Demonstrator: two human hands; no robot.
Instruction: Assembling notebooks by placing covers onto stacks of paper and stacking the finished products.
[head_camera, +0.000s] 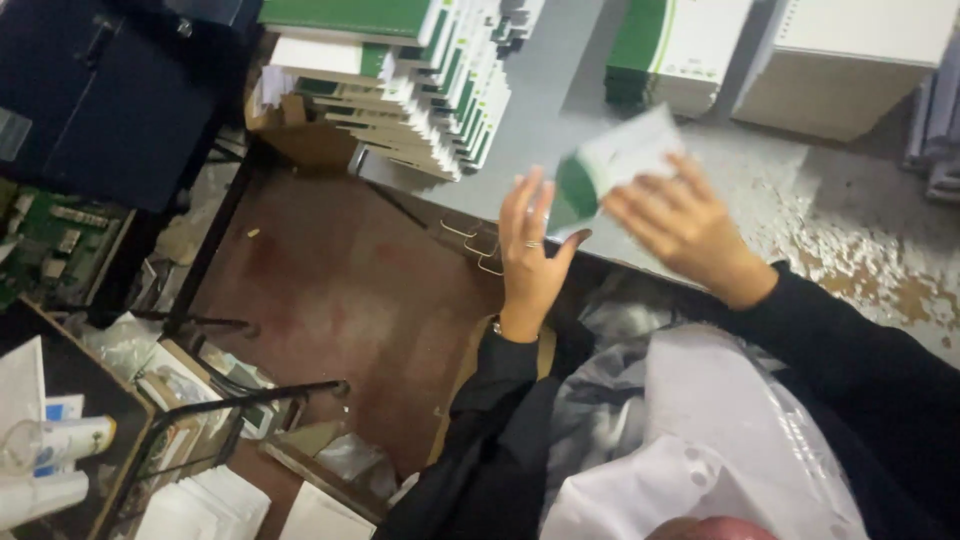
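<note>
A flat white and green carton (612, 165) is blurred with motion above the grey table (560, 120). My right hand (680, 228) lies over its near end with the fingers spread on it. My left hand (528, 250), wearing a ring, is raised beside the carton's green end, palm toward it, with its thumb touching the lower corner. Both arms wear black sleeves, and clear plastic wrap (700, 430) lies across my lap.
A leaning stack of flat white and green cartons (420, 90) stands at the table's back left. More boxes (680, 45) and a white box (850, 60) sit behind. The table's right part has worn, flaking paint (850, 250). Below left are a reddish floor (330, 300), metal frames and clutter.
</note>
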